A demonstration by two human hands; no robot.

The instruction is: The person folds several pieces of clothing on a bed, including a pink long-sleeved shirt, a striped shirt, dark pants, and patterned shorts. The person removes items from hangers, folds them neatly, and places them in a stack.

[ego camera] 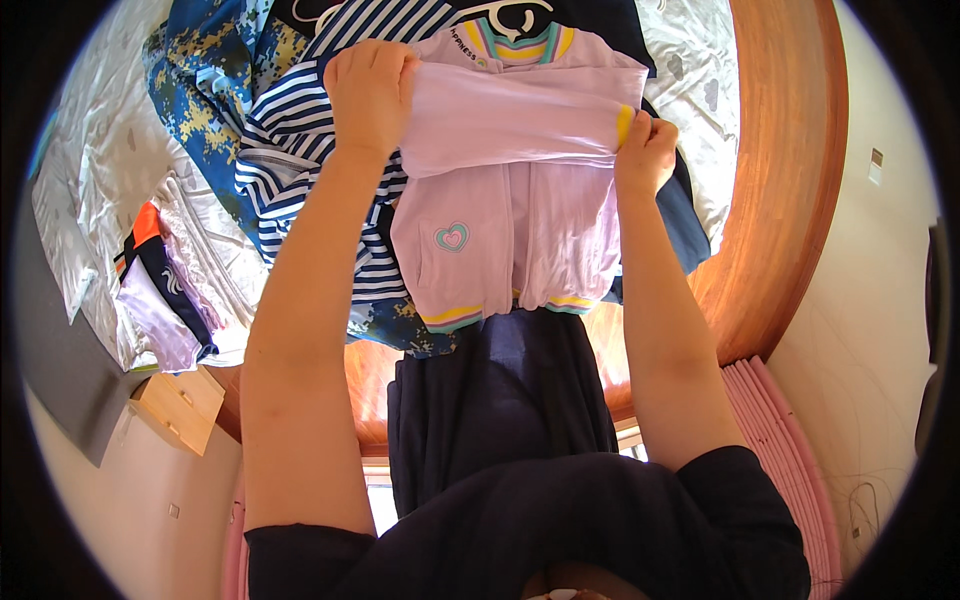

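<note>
Before me lies a pale pink jacket (pixel 480 247) with yellow, teal and purple striped trim at collar and hem and a heart patch on the front. One of its sleeves (pixel 517 120) is stretched sideways across the chest. My left hand (pixel 371 97) grips the sleeve's shoulder end at the jacket's left edge. At the right edge, my right hand (pixel 646 154) pinches the yellow-banded cuff (pixel 624 126). Beneath and left of the jacket is a blue-and-white striped garment (pixel 292 142), rumpled.
A bed with a white patterned sheet (pixel 679 45) carries blue camouflage clothing (pixel 206 97), white hangers (pixel 517 11) and dark garments. Folded lilac, black and orange clothes (pixel 169 285) lie at its left edge. A wooden nightstand (pixel 180 409) stands at lower left; pink curtains (pixel 780 435) hang lower right.
</note>
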